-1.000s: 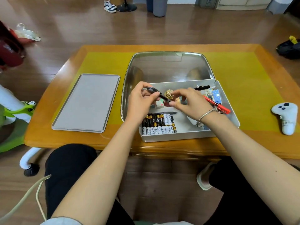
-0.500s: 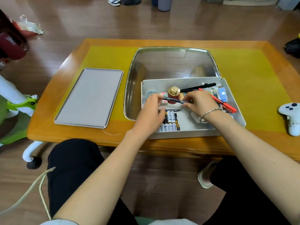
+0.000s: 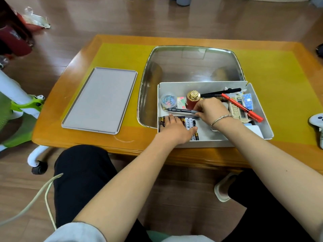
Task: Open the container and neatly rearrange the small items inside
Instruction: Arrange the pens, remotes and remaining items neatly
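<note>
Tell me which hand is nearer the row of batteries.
Left. The left hand rests flat on the batteries; the right hand is just behind them, holding a grey pen.

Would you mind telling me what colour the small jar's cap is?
Gold, on a dark red jar; the head view shows it.

Glossy varnished wood on the table (image 3: 57, 109), a matt yellow mat (image 3: 122, 55) across it, a mirror-bright metal tray (image 3: 192, 67) reflecting the room, a matt grey lid (image 3: 99, 100), and a smooth white container (image 3: 201, 86) with shiny plastic pens (image 3: 243, 107).
</note>
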A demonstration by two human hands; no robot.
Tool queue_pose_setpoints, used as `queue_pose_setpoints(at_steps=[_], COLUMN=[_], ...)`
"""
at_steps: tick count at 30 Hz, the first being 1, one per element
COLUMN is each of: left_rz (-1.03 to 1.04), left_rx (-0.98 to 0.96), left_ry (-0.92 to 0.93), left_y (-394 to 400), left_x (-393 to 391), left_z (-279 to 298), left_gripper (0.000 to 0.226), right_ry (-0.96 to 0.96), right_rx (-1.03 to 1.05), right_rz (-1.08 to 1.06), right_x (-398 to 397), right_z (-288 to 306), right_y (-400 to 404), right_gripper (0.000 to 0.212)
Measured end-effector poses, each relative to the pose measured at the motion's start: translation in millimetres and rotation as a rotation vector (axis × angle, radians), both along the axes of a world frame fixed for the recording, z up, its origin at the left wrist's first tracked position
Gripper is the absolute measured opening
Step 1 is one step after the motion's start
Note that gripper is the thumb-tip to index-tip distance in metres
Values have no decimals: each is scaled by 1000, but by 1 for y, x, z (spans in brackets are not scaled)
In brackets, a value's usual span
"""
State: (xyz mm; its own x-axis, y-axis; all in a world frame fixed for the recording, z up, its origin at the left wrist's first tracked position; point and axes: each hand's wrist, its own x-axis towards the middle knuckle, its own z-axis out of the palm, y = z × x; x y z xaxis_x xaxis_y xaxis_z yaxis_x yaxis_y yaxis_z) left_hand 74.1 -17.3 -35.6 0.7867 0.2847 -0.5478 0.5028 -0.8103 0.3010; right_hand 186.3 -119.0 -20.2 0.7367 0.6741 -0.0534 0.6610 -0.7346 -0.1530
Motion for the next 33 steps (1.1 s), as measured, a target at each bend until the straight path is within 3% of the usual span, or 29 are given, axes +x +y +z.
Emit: queue_pose_setpoints(at_steps=[12, 23, 33], left_rz=[57, -156, -165], left_rx=[53, 102, 156], left_ry=[-78, -83, -50], left_y=[-6, 3, 7], left_x=[-8, 1, 5], left_z=[-1, 0, 2], left_gripper=[90, 84, 79], right_ry=[47, 33, 44], right_rx=[-140, -237, -214], right_rz=[39, 96, 182], right_x=[-1, 6, 3], right_z=[-13, -15, -20], right_y=[19, 17, 10], right_gripper=[18, 27, 38])
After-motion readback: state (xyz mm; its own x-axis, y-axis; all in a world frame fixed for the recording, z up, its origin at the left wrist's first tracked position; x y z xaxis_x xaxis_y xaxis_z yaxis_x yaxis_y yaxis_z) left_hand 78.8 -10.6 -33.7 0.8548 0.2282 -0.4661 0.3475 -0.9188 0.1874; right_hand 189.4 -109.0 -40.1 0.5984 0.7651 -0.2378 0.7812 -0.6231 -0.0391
